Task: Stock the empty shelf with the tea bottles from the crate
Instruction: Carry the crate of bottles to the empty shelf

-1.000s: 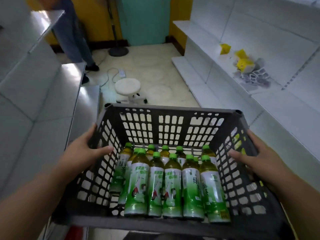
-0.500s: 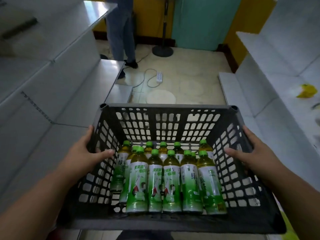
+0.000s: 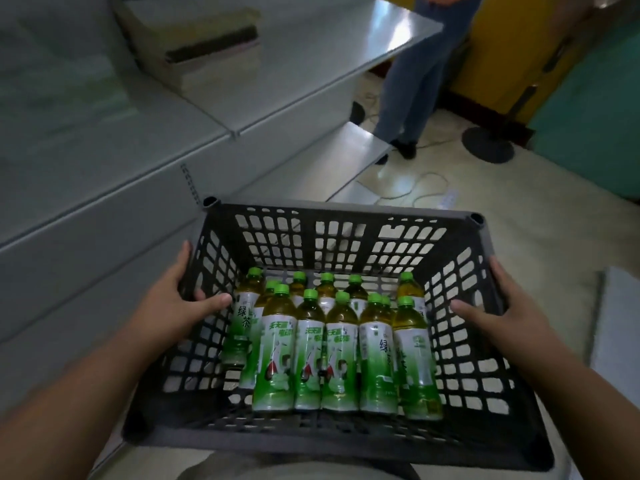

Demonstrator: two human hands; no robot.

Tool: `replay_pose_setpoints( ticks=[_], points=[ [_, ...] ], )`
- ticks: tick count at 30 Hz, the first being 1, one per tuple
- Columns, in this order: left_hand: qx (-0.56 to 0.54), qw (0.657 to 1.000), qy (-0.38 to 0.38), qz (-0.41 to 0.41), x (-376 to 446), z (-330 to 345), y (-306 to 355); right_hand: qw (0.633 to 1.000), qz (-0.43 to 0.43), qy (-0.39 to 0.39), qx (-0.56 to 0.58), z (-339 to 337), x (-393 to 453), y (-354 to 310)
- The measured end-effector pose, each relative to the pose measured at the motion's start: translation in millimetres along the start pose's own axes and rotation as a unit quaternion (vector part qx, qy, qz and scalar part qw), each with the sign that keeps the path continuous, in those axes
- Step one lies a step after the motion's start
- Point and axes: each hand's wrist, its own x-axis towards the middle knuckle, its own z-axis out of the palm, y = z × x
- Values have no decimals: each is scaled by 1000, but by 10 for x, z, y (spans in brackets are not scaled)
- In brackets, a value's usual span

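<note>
the left hand (image 3: 176, 306) grips the left wall of the crate (image 3: 339, 216); the right hand (image 3: 502, 306) grips the right wall. the tea bottles (image 3: 332, 344) stand upright inside, beside the white shelf (image 3: 104, 188).

twelve tea bottles (image 3: 341, 344), one crate (image 3: 346, 223), two hands.

crate (image 3: 343, 216): dark, slatted | tea bottles (image 3: 341, 344): green-capped, upright inside | shelf (image 3: 311, 161): white, bare
</note>
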Motion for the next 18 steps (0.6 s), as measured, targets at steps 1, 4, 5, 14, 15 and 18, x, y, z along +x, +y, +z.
replay_pose_setpoints(
  ticks=[1, 4, 5, 14, 15, 18],
  points=[
    [-10, 1000, 24, -12, -4, 27, -44, 1000, -16, -23, -11, 47, 247, -78],
    [-31, 991, 111, -63, -138, 190, -180, 991, -72, -102, -38, 238, 1025, -300],
    [-43, 985, 145, -89, -216, 254, -251, 984, -91, -140, -62, 334, 1279, -383],
    [-79, 888, 394, -225, -1217, 900, -407, 892, -224, -370, -131, 1307, 2324, -1098],
    [-81, 875, 413, -240, -1357, 995, -428, 878, -239, -390, -142, 1423, 2330, -1155],
    [-107, 827, 480, -273, -1762, 1305, -493, 832, -269, -457, -162, 1790, 2238, -1317]
  ],
)
